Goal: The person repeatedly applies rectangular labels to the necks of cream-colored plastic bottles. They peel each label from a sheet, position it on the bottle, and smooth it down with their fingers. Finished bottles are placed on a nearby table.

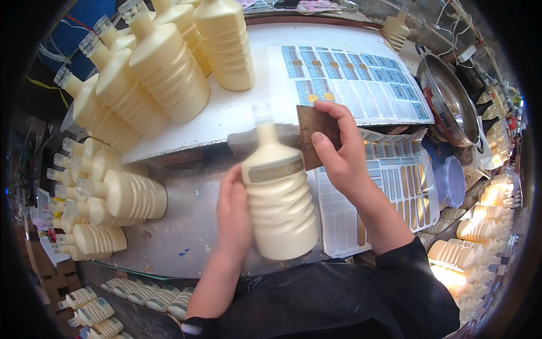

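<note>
A cream plastic bottle with a wavy body, a clear neck and a greyish label band across its shoulder stands nearly upright before me. My left hand is closed around its left side, the fingertips hidden behind it. Between the thumb and fingers of my right hand is a flat brown square piece, like a scraper. Its edge is close to the bottle's upper right side; whether they touch I cannot tell. Label sheets with gold and blue strips lie under my right forearm.
Several cream bottles stand at the back left, and more lie stacked at the left edge. Another label sheet lies on the white board. At right are a metal pan, a lilac tub and rows of bottles.
</note>
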Action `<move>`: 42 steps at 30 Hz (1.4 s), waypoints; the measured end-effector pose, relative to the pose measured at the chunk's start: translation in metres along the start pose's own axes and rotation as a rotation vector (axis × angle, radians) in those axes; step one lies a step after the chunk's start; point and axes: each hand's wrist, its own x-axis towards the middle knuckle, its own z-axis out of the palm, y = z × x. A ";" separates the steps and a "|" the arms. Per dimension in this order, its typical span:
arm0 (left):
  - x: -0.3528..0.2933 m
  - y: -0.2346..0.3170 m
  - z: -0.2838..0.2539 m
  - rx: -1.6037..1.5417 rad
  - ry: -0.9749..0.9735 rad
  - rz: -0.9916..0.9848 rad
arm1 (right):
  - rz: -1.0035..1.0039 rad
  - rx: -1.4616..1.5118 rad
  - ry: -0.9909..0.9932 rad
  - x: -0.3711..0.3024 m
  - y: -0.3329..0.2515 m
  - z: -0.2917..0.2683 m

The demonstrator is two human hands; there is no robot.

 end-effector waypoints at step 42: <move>-0.033 -0.007 0.008 0.582 -0.064 0.262 | 0.078 -0.145 0.133 -0.028 0.016 0.001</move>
